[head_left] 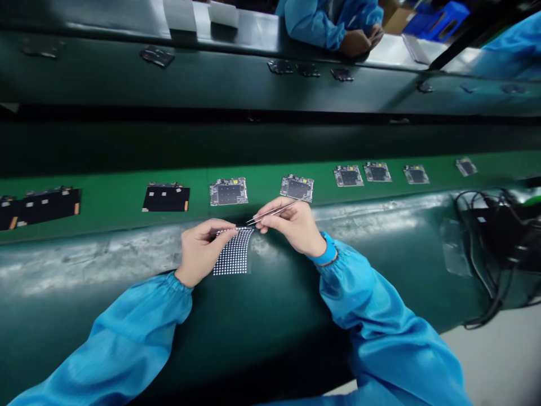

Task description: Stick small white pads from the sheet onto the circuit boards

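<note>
Between thumb and fingers my left hand (203, 248) pinches the top edge of a sheet of small round white stickers (233, 254), which hangs down over the near mat. My right hand (293, 223) is closed around a pair of metal tweezers (274, 211). The tweezers' tips point left and sit at the sheet's upper right corner; whether they grip a sticker is too small to tell. Just beyond my right hand lies a circuit board (297, 187) on the green belt, and another circuit board (229, 192) lies beyond the sheet.
Several more boards (348, 176) lie along the green belt (262, 169) to the right. Black-covered boards (166, 198) lie to the left. Black cables (477, 270) hang at the right. Across the line, a co-worker's hands (359, 40) are over the far bench.
</note>
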The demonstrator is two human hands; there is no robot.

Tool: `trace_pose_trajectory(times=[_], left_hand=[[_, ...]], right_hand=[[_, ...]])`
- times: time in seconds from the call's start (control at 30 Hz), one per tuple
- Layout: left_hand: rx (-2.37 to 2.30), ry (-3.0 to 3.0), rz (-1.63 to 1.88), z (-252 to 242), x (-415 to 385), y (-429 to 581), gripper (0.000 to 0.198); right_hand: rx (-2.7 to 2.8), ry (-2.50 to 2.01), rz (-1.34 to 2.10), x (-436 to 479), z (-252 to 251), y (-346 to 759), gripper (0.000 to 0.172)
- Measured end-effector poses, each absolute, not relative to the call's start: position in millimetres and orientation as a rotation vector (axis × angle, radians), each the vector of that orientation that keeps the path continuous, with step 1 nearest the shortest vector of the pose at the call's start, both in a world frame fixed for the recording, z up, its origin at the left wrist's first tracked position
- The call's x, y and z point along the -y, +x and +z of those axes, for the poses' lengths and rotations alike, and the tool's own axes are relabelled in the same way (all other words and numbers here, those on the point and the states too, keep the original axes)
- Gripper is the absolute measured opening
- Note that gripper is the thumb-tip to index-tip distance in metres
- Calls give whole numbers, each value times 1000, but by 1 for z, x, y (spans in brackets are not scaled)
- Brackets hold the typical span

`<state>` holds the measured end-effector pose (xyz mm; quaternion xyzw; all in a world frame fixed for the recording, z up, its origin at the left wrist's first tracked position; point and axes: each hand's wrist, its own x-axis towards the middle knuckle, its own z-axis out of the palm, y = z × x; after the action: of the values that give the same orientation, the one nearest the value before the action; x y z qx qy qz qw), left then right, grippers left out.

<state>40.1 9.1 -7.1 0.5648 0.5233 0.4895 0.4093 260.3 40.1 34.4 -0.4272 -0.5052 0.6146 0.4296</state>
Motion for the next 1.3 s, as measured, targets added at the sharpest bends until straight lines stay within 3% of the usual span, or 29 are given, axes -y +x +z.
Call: trace_pose_trajectory(times=[0.23, 0.5, 0.7, 0.93, 1.1, 1.3], left_hand=[[-1262, 1536, 1188, -9, -13, 43, 5], [-1229, 1550, 1182, -8, -10, 39, 4], [-1271, 1538, 1158, -5, -11, 41, 7], [-1233, 1516, 1130, -1, -12, 40, 11], [-1173, 1408, 1126, 1, -12, 41, 27], [-1285, 1482, 1131, 0, -11, 40, 11]], right_hand=[[1132, -1036, 1554, -37, 27, 266, 29], [1160, -1055, 1550, -39, 29, 262, 26], [1335, -1047, 1254, -32, 29, 266, 15], [1768, -1018, 1077, -27, 25, 257, 14], [1751, -1014, 1028, -22, 16, 251, 10], [1781, -923, 940, -20, 9, 246, 7]])
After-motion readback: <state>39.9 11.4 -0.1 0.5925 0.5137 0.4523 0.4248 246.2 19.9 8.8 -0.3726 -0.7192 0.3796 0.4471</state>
